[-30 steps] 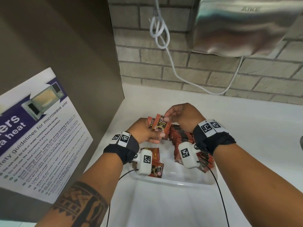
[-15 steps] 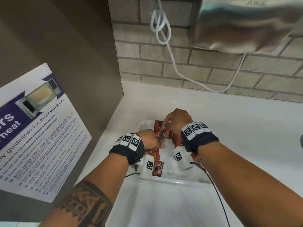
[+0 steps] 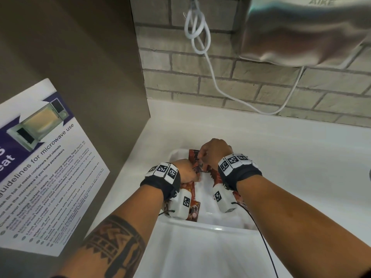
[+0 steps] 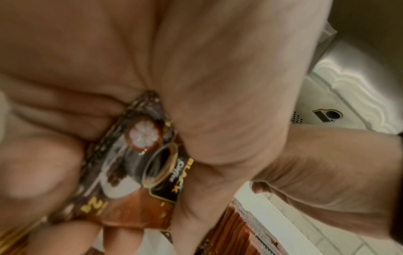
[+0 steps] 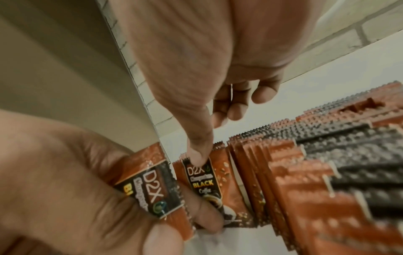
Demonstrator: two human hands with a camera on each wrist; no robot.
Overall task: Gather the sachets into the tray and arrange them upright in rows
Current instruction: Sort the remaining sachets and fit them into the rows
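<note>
A white tray sits on the counter with both my hands in it. My left hand grips a small stack of red-brown coffee sachets, seen from the right wrist as a D2X sachet in curled fingers. My right hand pinches the top of one sachet, thumb on its face, standing it at the end of an upright row of sachets along the tray's right side. Loose sachets lie flat at the tray's near left, partly hidden by the wrist camera.
A brown panel with a microwave poster stands close on the left. Behind the tray are a brick wall, a hanging white cable and a steel hand dryer. White counter stretches to the right.
Both hands have dropped from above the tray down into it. The right hand has carried one sachet down to the far end of the row.
</note>
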